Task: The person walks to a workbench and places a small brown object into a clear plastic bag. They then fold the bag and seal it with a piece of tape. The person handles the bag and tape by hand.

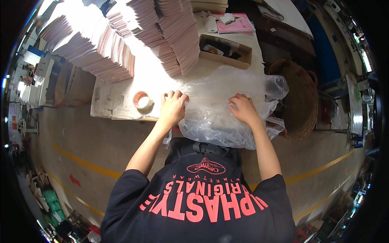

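A clear plastic bag [214, 131], crumpled along its near side, lies over the table in front of me with its loose edge hanging down. My left hand [173, 107] is at the bag's left edge, fingers bent and apart, tips downward against the tabletop and the edge of the plastic. On the right part of the bag rests my right hand [244, 110], its fingers bent and a gap between thumb and forefinger. Whatever lies under the plastic cannot be made out. Left of my left hand stands a roll of clear packing tape [142, 101].
Tall stacks of pinkish paper sheets [178, 44] crowd the back left of the white table [109, 103]. Behind the bag is an open cardboard box [227, 60] with small items. A pink booklet [237, 25] lies beyond. A wicker basket [298, 109] stands beside the table's right edge.
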{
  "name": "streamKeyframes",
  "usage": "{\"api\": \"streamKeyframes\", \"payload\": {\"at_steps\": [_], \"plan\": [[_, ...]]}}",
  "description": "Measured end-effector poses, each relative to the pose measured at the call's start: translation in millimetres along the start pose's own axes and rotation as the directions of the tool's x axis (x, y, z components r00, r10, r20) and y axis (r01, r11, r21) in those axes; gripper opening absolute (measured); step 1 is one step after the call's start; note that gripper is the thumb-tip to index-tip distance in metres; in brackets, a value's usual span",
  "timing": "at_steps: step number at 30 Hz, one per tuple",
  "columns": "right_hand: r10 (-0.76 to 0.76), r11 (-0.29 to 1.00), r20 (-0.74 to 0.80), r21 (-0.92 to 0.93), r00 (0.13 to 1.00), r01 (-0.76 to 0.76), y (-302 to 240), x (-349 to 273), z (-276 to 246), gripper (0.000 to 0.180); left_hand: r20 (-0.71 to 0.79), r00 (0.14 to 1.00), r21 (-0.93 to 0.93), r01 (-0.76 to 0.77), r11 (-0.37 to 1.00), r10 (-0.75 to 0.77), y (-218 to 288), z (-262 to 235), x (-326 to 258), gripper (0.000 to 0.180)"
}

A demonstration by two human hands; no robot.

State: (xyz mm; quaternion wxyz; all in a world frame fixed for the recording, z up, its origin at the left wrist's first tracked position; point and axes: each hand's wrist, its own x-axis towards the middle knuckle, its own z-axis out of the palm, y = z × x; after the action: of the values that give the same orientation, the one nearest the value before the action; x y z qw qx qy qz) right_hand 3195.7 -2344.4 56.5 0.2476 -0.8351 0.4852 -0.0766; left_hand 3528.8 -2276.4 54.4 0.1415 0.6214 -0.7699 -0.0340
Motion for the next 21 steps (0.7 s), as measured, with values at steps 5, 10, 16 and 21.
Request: {"api": "streamKeyframes", "payload": {"at_steps": [5,10,16,21], "plan": [[0.084,0.996,-0.031,0.022,0.996,-0.083,-5,2,16,0.020,-0.058,0.998,-0.113,0.008,0.994,-0.014,3,-4,5,0.027],[0.015,0.968,-0.362,-0.228,0.932,-0.104,-1,-3,36,0.016,-0.219,0.976,-0.234,-0.074,0.969,0.022,-6,-3,6,0.019],[-0.103,0.915,-0.436,-0.393,0.894,-0.086,9,5,27,0.021,-0.241,0.963,-0.187,-0.167,0.968,0.120,-12,-4,3,0.021],[-0.127,0.988,-0.479,0.014,0.868,0.152,11,2,-5,0.021,-0.191,0.974,-0.163,-0.157,0.974,0.125,-12,-13,-3,0.031]]}}
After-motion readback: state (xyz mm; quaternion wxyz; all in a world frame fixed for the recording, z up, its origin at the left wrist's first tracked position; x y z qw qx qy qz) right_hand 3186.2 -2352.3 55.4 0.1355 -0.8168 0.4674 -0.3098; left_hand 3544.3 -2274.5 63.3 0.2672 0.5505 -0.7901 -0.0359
